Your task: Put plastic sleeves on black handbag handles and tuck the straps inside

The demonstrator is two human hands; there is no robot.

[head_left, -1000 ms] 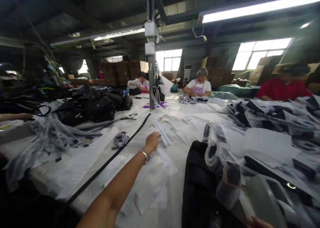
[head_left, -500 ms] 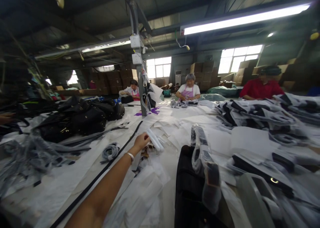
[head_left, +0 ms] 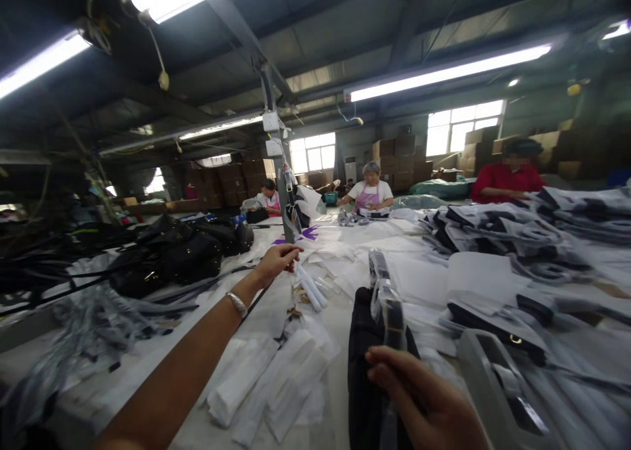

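My left hand (head_left: 280, 263) reaches forward over the table with its fingers pinched together. A thin line seems to hang below the fingertips toward a small brownish piece (head_left: 294, 312); what the fingers hold is too small to make out. Beside it lie a rolled white sheet (head_left: 311, 289) and folded white wrapping sheets (head_left: 290, 378). At the lower right, my right hand (head_left: 426, 397) is over a black bag (head_left: 362, 332) with a plastic-wrapped handle (head_left: 387, 299). Its thumb and forefinger are close together across the handle; anything between them is hidden.
A grey tape dispenser (head_left: 497, 384) stands at the right. Wrapped straps (head_left: 98, 325) and piled black bags (head_left: 182, 259) lie left; wrapped pieces (head_left: 493, 226) are heaped right. A post (head_left: 286, 207) rises mid-table. Several people sit across the table.
My left hand has lifted slightly up and left, away from the rolled white sheet. My right hand has come into view over the black bag. The view has tilted upward.
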